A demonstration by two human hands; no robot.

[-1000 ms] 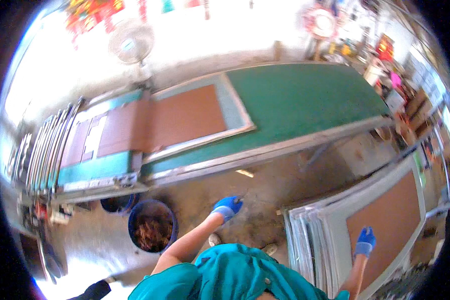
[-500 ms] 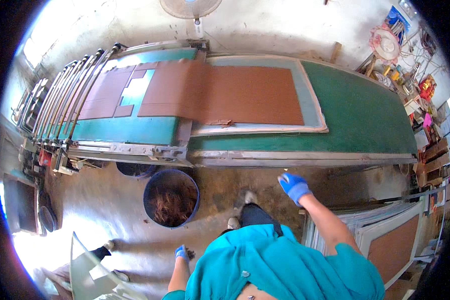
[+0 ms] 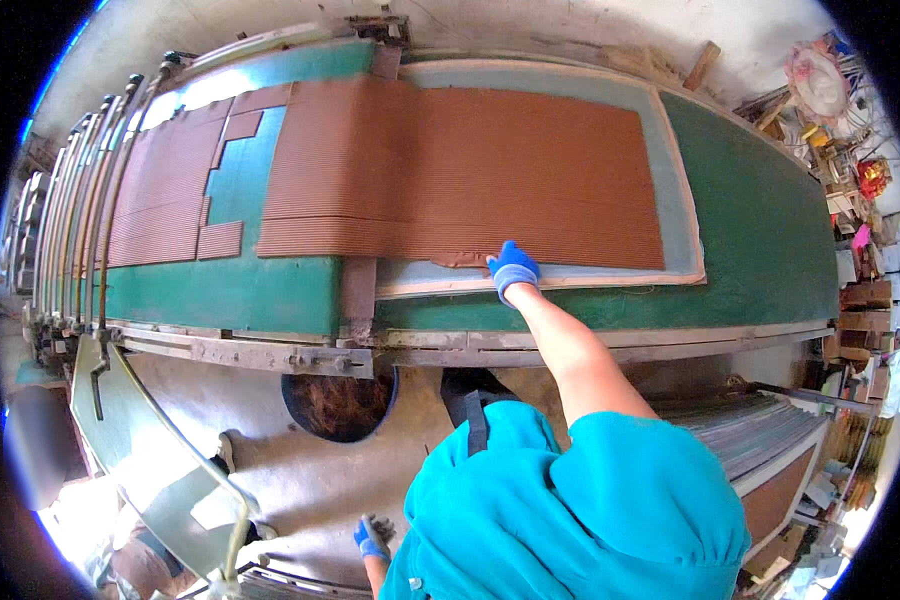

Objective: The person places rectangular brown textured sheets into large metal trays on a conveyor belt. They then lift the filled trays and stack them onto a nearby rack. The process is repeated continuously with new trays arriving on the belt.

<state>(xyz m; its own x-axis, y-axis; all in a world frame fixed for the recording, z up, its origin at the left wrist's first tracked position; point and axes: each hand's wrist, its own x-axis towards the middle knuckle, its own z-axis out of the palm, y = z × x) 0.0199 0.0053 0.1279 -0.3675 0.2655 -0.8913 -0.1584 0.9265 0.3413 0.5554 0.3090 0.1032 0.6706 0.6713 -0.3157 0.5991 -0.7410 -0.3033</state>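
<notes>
My right hand, in a blue glove, is at the near edge of a long brown ribbed sheet. Its fingers are closed at a loose torn strip along that edge. The sheet lies partly over a pale framed screen and runs left onto a green belt. Low beside my body hangs my left hand, also gloved in blue. Its fingers look curled around a small greyish-dark clump, too small to name.
Metal rods cross the belt at the far left, above cut brown pieces. A round bin of brown scraps stands beneath the table edge. Stacked frames lean at the right. Another person is at lower left behind a pale green panel.
My right hand has reached forward from over the floor to the sheet's near edge. My body has come closer to the table. The pale green panel at lower left has shifted.
</notes>
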